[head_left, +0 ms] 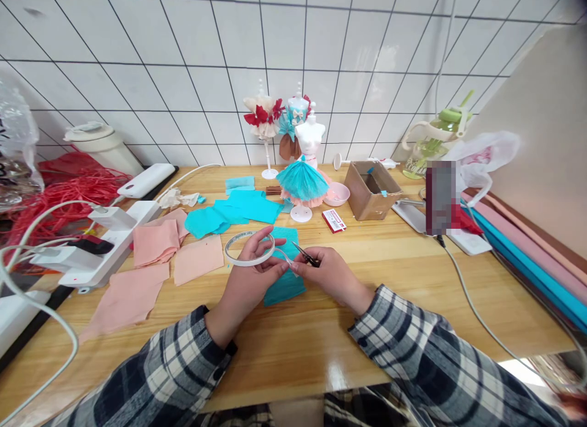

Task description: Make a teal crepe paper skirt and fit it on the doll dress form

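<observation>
A roll of double-sided tape (233,257) hangs around the fingers of my left hand (247,282), whose thumb and fingertip pinch the loose strip. My right hand (332,276) grips small dark-handled scissors (306,254), their tips pointing left and away from me. Its thumb and finger also meet at the end of the strip, close to my left thumb. Below both hands lies a teal piece of crepe paper (285,291) on the table. Beyond them stands a white mini dress form (310,136) wearing a teal pleated paper skirt (301,181) over peach ruffles.
Peach paper sheets (198,259) and teal sheets (257,207) lie to the left, near a power strip (121,243) with cables. Further back are a cardboard box (372,191), a pink bowl (337,194) and a small red-and-white packet (334,221). Paper rolls (527,262) line the right edge.
</observation>
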A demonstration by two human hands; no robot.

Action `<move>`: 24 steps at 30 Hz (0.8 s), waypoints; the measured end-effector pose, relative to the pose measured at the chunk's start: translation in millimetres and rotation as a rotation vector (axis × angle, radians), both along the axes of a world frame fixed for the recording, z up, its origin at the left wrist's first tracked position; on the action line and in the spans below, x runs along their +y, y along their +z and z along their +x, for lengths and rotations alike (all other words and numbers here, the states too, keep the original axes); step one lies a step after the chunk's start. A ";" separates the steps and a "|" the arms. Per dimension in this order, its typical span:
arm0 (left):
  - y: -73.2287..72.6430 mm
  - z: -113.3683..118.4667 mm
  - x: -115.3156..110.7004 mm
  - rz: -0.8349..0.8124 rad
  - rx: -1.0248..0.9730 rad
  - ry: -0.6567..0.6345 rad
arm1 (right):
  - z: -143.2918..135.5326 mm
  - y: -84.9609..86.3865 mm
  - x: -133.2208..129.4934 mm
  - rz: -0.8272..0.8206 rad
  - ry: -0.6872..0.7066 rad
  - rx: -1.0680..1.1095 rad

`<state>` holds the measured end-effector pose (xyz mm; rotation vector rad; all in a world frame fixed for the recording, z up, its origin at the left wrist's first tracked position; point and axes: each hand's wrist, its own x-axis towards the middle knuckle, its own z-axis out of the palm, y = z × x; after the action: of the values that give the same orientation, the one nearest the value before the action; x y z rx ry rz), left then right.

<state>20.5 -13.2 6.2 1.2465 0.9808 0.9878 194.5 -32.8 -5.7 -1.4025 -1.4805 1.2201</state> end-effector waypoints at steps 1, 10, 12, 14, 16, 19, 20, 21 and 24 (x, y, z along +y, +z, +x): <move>0.9 0.4 -0.7 0.016 0.003 0.005 | -0.7 -0.2 -0.1 0.000 -0.008 -0.007; 1.2 0.4 -1.8 0.056 -0.007 0.020 | 2.5 -0.8 1.8 0.083 -0.098 0.039; -0.7 -1.2 -0.4 0.062 -0.014 0.057 | 5.6 2.2 0.7 0.170 -0.184 -0.004; -3.5 -3.3 1.7 0.060 -0.032 0.096 | 6.9 5.4 -2.8 0.250 -0.184 -0.078; -6.6 -5.6 4.0 0.043 -0.050 0.124 | 5.6 7.5 -7.5 0.281 -0.079 -0.153; -9.4 -7.9 6.4 0.028 -0.068 0.143 | -0.1 7.3 -13.5 0.240 0.102 -0.279; -9.5 -8.1 6.6 0.028 -0.070 0.146 | -2.1 6.7 -14.6 0.223 0.129 -0.318; -9.2 -8.0 6.5 0.031 -0.073 0.148 | -3.9 6.0 -15.4 0.212 0.140 -0.345; -7.4 -6.8 5.2 0.037 -0.076 0.138 | -6.8 4.4 -16.2 0.202 0.134 -0.375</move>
<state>13.7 -8.0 -1.2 1.1745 1.0034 1.1573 187.7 -48.9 -1.3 -1.4660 -1.9226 0.8837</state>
